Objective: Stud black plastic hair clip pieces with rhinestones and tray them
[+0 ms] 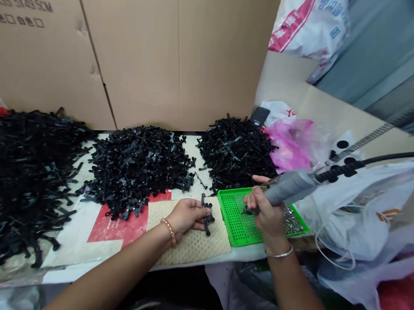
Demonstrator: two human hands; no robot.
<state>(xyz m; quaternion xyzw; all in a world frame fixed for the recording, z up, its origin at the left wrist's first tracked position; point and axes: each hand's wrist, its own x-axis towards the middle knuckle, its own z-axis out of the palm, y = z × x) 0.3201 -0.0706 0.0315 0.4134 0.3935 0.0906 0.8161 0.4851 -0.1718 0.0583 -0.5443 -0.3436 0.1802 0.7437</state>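
Note:
My left hand [187, 216] pinches a small black plastic part [207, 214] with several round ends, just above a honeycomb-textured beige mat [189, 248]. In my right hand [268, 215] is a grey electric screwdriver [290, 186], its tip pointing down and left over a green perforated tray [233, 227]. Small metal screws [291, 221] lie heaped at the tray's right side. My fingers wrap round the tool's front end and partly hide it. The black part and the screwdriver are apart.
Three heaps of black plastic parts, a left heap [24, 174], a middle heap [141, 163] and a right heap [238, 152], line the table before a tall cardboard box [184, 58]. A black cable [395, 156] trails right from the tool, above white plastic bags [355, 225].

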